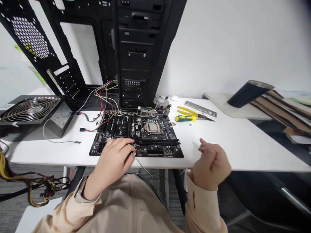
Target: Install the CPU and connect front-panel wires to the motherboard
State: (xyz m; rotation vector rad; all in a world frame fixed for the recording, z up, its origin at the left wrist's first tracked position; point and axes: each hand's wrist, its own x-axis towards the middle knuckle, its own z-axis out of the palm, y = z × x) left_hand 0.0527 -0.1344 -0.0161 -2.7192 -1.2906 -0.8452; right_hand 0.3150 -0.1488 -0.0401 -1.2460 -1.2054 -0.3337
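Observation:
My left hand [118, 157] rests on the lower left part of a black motherboard [167, 150], its fingers bent together near a thin green wire [143, 166]. The wire comes out by the fingertips and hangs over the table's front edge; what the fingers grip is partly hidden. My right hand [212, 164] is raised to the right of the board, fingers curled and touching nothing on the table; whether something small is inside them cannot be made out. A square processor [153, 127] sits in the board's socket. Black memory slots [157, 142] run across the board.
Behind the board stands a black computer case [138, 64] with loose thin cables [103, 97]. A power supply [34, 111] lies left. Yellow pliers [188, 111], a screwdriver [186, 118] and a metal plate [200, 109] lie right. A dark cylinder [250, 94] is at far right.

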